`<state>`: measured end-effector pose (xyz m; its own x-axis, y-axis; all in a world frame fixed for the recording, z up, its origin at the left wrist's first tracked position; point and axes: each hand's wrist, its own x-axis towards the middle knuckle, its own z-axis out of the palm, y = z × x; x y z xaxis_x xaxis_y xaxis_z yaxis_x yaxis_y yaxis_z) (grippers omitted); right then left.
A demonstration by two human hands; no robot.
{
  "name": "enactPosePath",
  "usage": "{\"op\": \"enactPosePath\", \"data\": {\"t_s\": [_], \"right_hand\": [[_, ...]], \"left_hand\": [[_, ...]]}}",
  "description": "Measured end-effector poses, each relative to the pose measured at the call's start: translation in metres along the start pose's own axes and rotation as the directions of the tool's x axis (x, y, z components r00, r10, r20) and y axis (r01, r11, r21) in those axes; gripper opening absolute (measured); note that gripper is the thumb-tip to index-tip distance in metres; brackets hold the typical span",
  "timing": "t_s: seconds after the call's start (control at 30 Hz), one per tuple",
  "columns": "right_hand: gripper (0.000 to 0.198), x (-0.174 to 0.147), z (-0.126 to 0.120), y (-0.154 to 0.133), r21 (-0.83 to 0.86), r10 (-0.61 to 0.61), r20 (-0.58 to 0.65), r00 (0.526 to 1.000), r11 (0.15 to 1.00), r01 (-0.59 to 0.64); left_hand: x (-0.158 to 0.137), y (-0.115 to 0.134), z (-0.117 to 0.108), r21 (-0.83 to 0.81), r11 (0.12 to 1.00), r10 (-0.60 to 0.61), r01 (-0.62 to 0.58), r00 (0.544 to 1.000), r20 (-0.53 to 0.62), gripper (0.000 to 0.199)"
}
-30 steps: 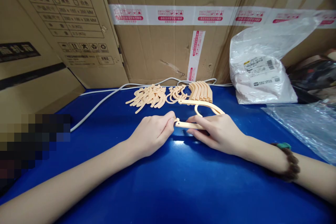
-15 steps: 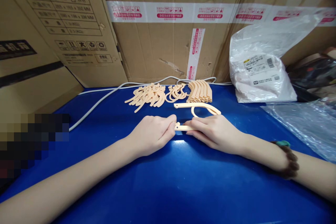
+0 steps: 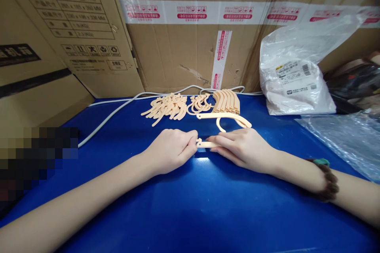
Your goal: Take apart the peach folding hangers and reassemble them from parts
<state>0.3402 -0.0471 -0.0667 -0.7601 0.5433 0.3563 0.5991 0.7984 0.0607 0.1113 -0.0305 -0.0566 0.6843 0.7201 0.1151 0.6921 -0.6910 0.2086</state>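
My right hand (image 3: 237, 148) is closed around a cream plastic hanger arm (image 3: 206, 144), whose holed end sticks out to the left. Against that end press the pinched fingers of my left hand (image 3: 173, 150); a small cream knob (image 3: 199, 140) shows at their tips, and the rest of that piece is hidden. Just behind my right hand are another curved hanger arm (image 3: 224, 116) and a cream hook (image 3: 219, 124), partly covered by the hand. Whether these two are joined, I cannot tell.
Farther back on the blue table (image 3: 190, 205) lie a pile of loose hanger arms (image 3: 168, 106), several hooks (image 3: 199, 104) and a neat stack of arms (image 3: 227, 102). A white cable (image 3: 115, 114), cardboard boxes (image 3: 178, 55), a white plastic bag (image 3: 297, 83) and clear plastic wrap (image 3: 341, 138) surround them.
Both hands keep nearly the same pose, with the knob and the held arm slightly farther left. Behind my right hand, the loose arm has shifted a little away from me.
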Motion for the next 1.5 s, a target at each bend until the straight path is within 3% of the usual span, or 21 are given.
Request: {"op": "enactPosePath", "data": {"t_s": [0.23,0.53,1.07,1.27,1.5], "right_hand": [[0.035,0.0,-0.001,0.0,-0.026,-0.013,-0.034,0.999,1.0,0.012],[0.034,-0.002,0.001,0.001,0.004,0.0,-0.039,0.999,1.0,0.0],[0.034,0.001,-0.003,0.005,0.208,0.061,0.078,0.995,0.975,-0.076],[0.033,0.001,-0.004,0.007,0.233,0.028,0.109,0.994,0.971,-0.052],[0.031,-0.002,0.001,0.01,0.157,-0.011,0.072,0.997,0.988,0.0]], "left_hand": [[0.002,-0.004,-0.001,-0.028,0.995,0.093,-0.093,0.996,0.008,0.031],[0.002,-0.005,0.001,0.311,0.931,0.205,-0.189,0.978,-0.02,0.032],[0.001,-0.008,0.001,0.645,0.716,0.48,-0.267,0.859,-0.178,0.043],[-0.001,-0.005,-0.003,0.693,0.668,0.53,-0.272,0.828,-0.185,0.04],[-0.001,-0.004,-0.004,0.643,0.7,0.519,-0.312,0.84,-0.157,0.03]]}}
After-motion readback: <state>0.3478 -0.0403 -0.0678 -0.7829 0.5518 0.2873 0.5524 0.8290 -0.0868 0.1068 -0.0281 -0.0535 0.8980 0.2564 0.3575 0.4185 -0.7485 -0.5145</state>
